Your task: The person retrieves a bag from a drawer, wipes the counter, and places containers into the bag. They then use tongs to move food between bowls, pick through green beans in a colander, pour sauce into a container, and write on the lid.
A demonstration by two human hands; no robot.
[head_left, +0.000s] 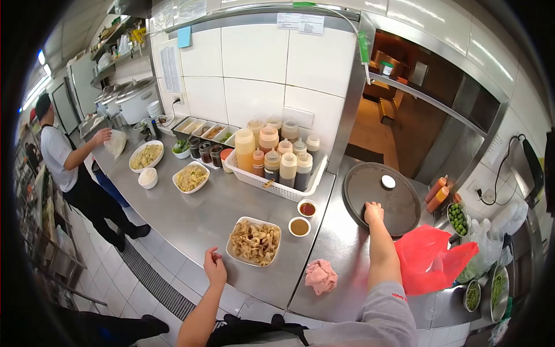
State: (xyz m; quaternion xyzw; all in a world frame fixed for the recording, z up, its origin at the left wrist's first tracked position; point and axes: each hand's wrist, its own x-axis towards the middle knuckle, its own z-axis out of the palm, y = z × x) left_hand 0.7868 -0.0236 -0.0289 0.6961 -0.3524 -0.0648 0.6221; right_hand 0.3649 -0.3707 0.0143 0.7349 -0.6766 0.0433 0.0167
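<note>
The right hand (374, 214) reached over the round tray (404, 211).
Its fingers curled, grip unclear, with the white container (388, 182) ahead-right; the left hand (215, 268) hung farther off, loosely open.

The desk (347, 272) is silver-grey. Toward six o'clock, a white bowl (280, 253) holds golden-brown pieces (254, 242); at its two o'clock, one white cup shows dark red sauce (307, 209), the other brown sauce (299, 226). The basket (317, 186) at twelve is white, its bottles (244, 149) yellow, orange, cream and near-black. The round tray (399, 211) at three is dark grey-brown, with a white disc (388, 182); beyond it, the limes (458, 220) are green. The plastic bag (425, 254) at four is bright red; the cloth (321, 276) at five, pale pink; the sleeve (387, 309), grey with red lettering. At eleven, a light-blue note (184, 36) marks white tiles (252, 52) gridded by thin dark lines. At eight, a dark grate (156, 283) is striped. The person (58, 150) at nine wears white and black.
</note>
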